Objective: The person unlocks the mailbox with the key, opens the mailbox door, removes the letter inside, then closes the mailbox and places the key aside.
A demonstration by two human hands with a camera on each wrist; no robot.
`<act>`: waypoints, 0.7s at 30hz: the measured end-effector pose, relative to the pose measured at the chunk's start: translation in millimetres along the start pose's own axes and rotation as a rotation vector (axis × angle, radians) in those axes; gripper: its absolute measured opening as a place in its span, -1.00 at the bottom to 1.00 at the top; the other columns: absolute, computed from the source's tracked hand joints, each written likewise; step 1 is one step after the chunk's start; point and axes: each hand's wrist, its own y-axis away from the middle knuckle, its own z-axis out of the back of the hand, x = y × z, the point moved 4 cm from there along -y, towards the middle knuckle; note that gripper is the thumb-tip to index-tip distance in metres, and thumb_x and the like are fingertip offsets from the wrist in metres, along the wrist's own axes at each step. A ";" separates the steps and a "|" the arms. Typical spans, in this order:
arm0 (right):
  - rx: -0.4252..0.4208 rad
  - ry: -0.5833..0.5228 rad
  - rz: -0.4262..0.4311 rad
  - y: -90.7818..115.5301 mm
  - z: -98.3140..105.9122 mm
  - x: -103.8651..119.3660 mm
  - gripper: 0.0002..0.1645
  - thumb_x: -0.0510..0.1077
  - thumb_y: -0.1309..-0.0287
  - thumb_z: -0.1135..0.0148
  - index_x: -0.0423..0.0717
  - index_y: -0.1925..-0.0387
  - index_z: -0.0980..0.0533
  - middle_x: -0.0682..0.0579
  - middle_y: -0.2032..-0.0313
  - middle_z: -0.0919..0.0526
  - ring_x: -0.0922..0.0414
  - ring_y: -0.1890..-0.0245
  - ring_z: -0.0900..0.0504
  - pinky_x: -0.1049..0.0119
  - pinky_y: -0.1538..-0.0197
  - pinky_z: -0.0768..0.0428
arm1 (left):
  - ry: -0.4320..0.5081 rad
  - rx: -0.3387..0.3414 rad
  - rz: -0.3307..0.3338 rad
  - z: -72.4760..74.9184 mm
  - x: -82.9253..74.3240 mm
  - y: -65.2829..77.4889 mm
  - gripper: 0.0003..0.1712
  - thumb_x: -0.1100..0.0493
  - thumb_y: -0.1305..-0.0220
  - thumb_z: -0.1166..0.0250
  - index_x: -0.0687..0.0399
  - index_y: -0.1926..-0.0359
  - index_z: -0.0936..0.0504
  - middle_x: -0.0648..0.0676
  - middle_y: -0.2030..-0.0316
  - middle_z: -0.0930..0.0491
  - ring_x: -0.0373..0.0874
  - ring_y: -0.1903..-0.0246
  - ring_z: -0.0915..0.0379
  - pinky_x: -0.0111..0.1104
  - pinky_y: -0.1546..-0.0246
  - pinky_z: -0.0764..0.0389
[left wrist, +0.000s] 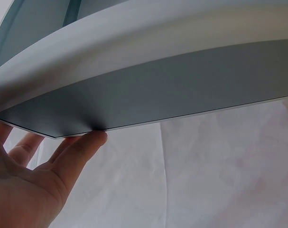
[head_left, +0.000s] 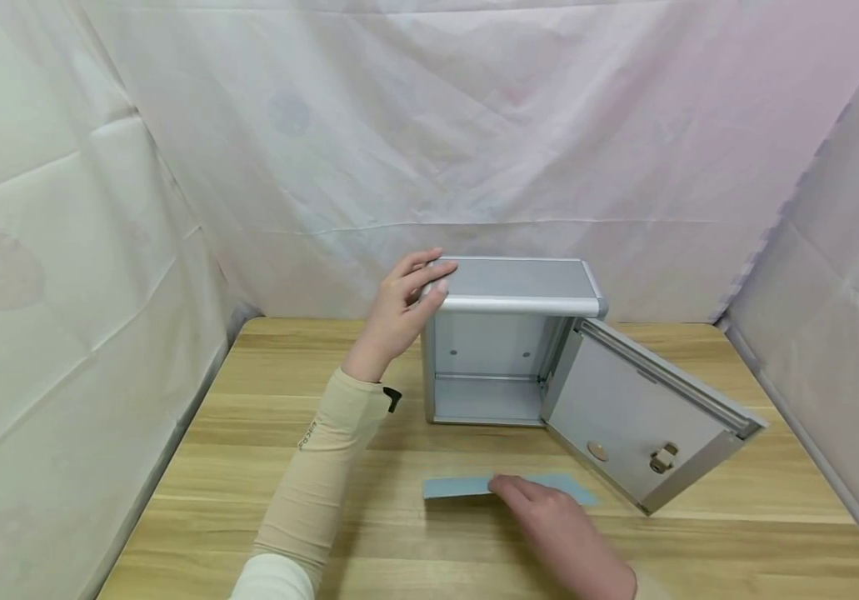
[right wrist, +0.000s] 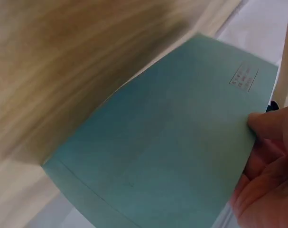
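The pale blue envelope (right wrist: 158, 133) is in the right hand (head_left: 556, 521), low in front of the open metal box (head_left: 519, 277) and near the lower edge of its door (head_left: 624, 408). The right hand pinches one edge, with the thumb on the printed face and the fingers beneath. The left hand (head_left: 399, 312) rests on the top corner of the box, its fingers extended across the edge.

Handling: the envelope is probably light, thin and flexible. Expect it to bend or crease under firm pressure; the smooth paper may slide if held too loosely. An edge held between thumb and fingertips should be the suitable hold, leaving most of the sheet flat. The box is likely rigid and much heavier; its smooth top can be steadied at a corner.

Materials: the envelope is a matt rectangle with a small printed block (right wrist: 244, 77) near one corner and a straight line (right wrist: 94, 190) along one end. The box has flat grey panels and rounded, silvery trim. The door is a flat panel in a metal frame, fitted with a latch (head_left: 663, 457) and a round disc (head_left: 597, 451). The table (head_left: 204, 500) shows wood grain; a creased pale cloth (head_left: 474, 125) hangs behind.
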 end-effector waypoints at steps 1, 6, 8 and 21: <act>0.039 -0.021 -0.009 1.3 -2.5 0.1 -0.61 -0.25 -0.30 0.31 -0.12 -0.02 -0.41 0.06 0.07 -0.51 0.16 0.14 -0.54 0.32 0.19 -0.51 | 0.003 -0.002 -0.002 0.1 -0.2 -0.1 -0.63 0.27 -0.22 -0.09 0.23 -0.05 -0.49 0.11 -0.13 -0.27 0.04 -0.10 -0.21 -0.19 0.07 -0.37; 0.165 -0.061 -0.063 2.9 -13.5 -1.7 -0.56 -0.31 -0.07 -0.11 -0.02 -0.03 -0.40 0.11 0.03 -0.47 0.19 0.08 -0.51 0.33 0.15 -0.49 | 0.014 -0.002 -0.005 -0.1 -0.5 -0.1 -0.64 0.26 -0.22 -0.09 0.24 -0.05 -0.49 0.12 -0.13 -0.27 0.06 -0.11 -0.20 -0.15 0.05 -0.36; 0.217 -0.046 -0.087 3.2 -18.0 -3.7 -0.57 -0.25 -0.05 -0.18 0.01 -0.02 -0.43 0.09 0.00 -0.46 0.16 0.06 -0.49 0.29 0.13 -0.49 | 0.016 -0.001 -0.006 -0.1 -0.5 0.0 -0.64 0.26 -0.23 -0.08 0.24 -0.05 -0.49 0.12 -0.13 -0.27 0.08 -0.11 -0.20 -0.14 0.06 -0.36; 0.442 -0.065 -0.176 10.9 -42.9 -19.9 -0.70 -0.12 -0.12 -0.14 0.12 0.06 -0.52 0.01 -0.06 -0.44 -0.05 -0.09 -0.37 -0.06 -0.01 -0.33 | 0.010 -0.005 -0.012 -0.1 1.4 -0.2 -0.64 0.25 -0.22 -0.08 0.25 -0.05 -0.49 0.10 -0.13 -0.28 0.06 -0.10 -0.21 -0.21 0.08 -0.37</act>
